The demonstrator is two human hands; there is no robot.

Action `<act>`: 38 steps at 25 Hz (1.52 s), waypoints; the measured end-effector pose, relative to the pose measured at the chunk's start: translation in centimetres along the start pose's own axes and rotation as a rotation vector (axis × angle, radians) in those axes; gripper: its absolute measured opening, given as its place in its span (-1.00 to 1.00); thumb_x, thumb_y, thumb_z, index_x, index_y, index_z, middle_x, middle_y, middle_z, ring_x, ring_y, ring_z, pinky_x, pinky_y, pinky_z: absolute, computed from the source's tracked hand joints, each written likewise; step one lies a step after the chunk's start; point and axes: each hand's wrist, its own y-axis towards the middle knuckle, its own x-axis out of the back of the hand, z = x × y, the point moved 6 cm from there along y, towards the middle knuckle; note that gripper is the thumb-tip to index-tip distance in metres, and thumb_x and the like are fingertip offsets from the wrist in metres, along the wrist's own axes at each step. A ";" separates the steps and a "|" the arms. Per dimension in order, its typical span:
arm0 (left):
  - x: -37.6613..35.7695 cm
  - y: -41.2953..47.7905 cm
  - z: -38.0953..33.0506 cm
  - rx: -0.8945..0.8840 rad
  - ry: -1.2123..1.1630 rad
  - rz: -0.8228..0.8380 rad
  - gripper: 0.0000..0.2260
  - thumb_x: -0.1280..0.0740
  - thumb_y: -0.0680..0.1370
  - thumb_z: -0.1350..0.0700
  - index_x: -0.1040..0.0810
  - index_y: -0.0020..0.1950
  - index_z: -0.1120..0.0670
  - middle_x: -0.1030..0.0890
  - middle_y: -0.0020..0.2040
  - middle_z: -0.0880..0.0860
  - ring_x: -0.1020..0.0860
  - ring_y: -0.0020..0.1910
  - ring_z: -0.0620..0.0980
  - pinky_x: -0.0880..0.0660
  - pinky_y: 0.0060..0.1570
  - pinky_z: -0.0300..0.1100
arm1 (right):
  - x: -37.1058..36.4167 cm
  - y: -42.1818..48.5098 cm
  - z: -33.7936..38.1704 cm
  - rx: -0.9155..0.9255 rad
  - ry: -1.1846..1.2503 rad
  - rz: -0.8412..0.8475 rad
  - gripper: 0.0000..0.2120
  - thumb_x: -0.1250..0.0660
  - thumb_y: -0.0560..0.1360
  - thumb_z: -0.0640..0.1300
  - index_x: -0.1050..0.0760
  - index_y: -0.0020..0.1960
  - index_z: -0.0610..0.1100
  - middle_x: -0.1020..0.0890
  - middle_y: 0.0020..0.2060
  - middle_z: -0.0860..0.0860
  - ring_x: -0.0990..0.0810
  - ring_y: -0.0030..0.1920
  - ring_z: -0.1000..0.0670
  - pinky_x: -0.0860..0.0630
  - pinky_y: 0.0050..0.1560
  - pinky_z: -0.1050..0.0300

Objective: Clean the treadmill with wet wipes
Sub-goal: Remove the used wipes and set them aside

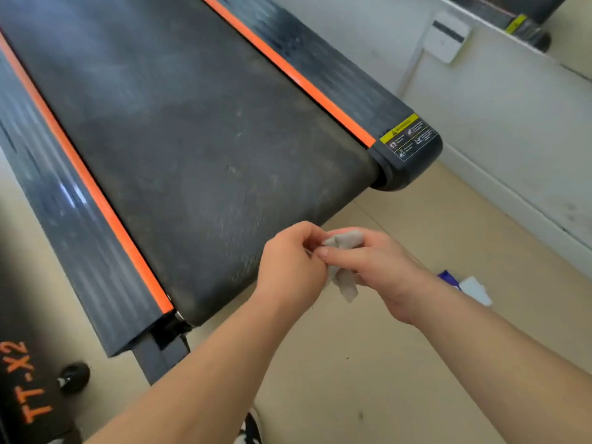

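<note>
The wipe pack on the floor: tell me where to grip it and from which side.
Grip the wipe pack across its short sides, reaching down from above. It lies flat on the floor just right of the right hand, partly hidden by that wrist. Both hands, left hand included, hold the grey wipe, so free one first.

We see the treadmill belt (pixel 192 149) as matt black rubber with a fine woven texture, dusty and smudged. Its side rails (pixel 80 245) look like ribbed dark plastic with a slight gloss, edged by smooth orange strips (pixel 288 68). The wipe (pixel 344 277) is thin, soft grey cloth, crumpled. The floor (pixel 368 363) looks smooth and matt beige.
</note>
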 end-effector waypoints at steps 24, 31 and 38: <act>-4.8 6.8 15.2 -0.566 0.587 -0.328 -0.74 -0.40 0.54 0.23 -0.65 0.21 0.07 -0.55 0.21 -0.02 -0.53 0.14 0.07 -0.61 -0.04 0.08 | 12.1 22.9 -5.7 0.353 0.122 -0.869 -0.89 -0.39 0.44 -0.19 -0.69 -0.10 -0.12 -0.70 -0.19 -0.07 -0.64 -0.29 -0.06 -0.64 -0.21 0.09; -3.4 6.4 16.0 -0.561 0.522 -0.336 -0.74 -0.39 0.55 0.22 -0.65 0.23 0.07 -0.54 0.26 -0.01 -0.56 0.11 0.07 -0.59 -0.02 0.00 | 10.1 22.8 -6.7 0.325 0.100 -0.831 -0.88 -0.35 0.47 -0.23 -0.53 0.00 -0.21 -0.63 -0.20 -0.07 -0.53 -0.39 -0.03 -0.42 -0.41 0.26; -0.4 5.1 19.4 -0.489 0.636 -0.409 -0.68 -0.23 0.49 0.22 -0.66 0.17 0.11 -0.59 0.19 0.04 -0.55 0.08 0.17 -0.50 0.06 0.10 | -1.0 18.5 -10.9 0.258 -0.062 -0.677 -0.93 -0.35 0.44 -0.17 -0.47 -0.15 -0.15 -0.54 -0.34 0.00 -0.49 -0.45 0.00 -0.31 -0.46 0.27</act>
